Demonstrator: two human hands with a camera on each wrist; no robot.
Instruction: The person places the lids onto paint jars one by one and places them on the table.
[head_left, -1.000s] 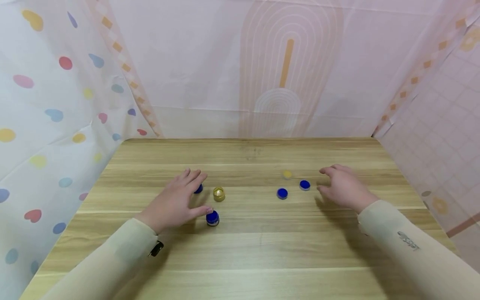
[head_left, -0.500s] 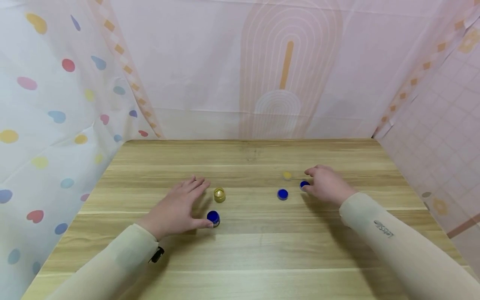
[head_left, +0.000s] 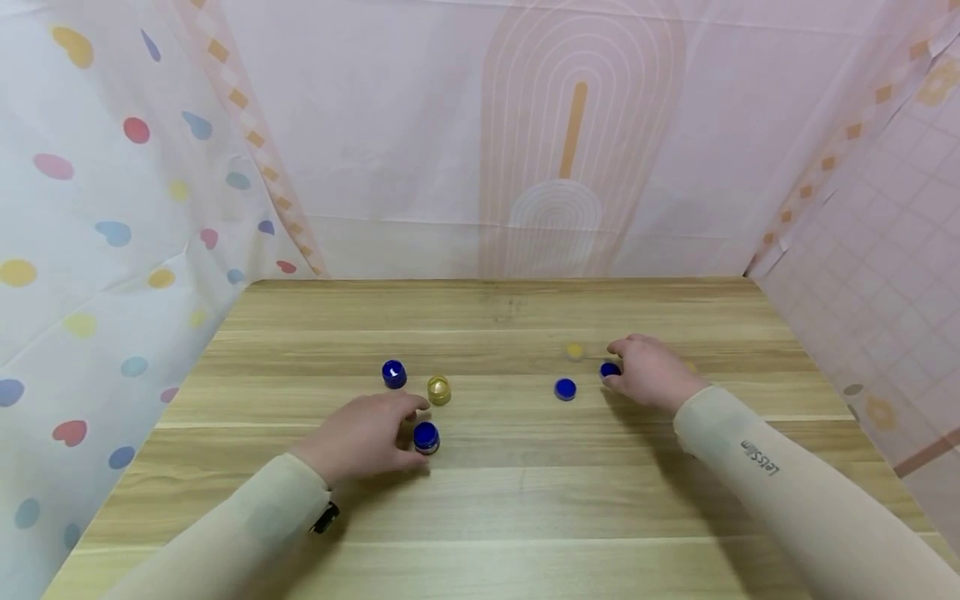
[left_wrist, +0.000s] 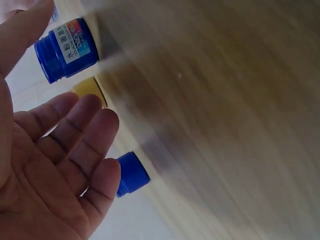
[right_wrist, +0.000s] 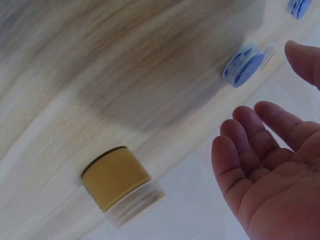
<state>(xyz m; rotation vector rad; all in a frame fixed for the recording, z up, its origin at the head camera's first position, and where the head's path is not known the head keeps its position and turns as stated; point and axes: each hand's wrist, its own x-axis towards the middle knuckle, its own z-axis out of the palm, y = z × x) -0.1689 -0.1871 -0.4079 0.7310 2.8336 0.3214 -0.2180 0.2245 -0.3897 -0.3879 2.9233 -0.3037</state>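
The nearer blue jar (head_left: 426,437) is stood upright on the bench (head_left: 495,525), framed by the thumb and index finger of a left hand (head_left: 354,439) held wide; no grip can be made out. Probably light, stiff, kinda slick; best pinched by the body, below the uncapped neck. The blue lid (head_left: 609,367) is approached by a loosely wide right hand (head_left: 652,375); rim-gripping advised. A gold jar (head_left: 438,390) and another blue jar (head_left: 393,374) can be seen beyond the first.

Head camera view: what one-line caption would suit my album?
Left hand framing a blue jar, right hand framing a blue lid, over a wood-grain table.
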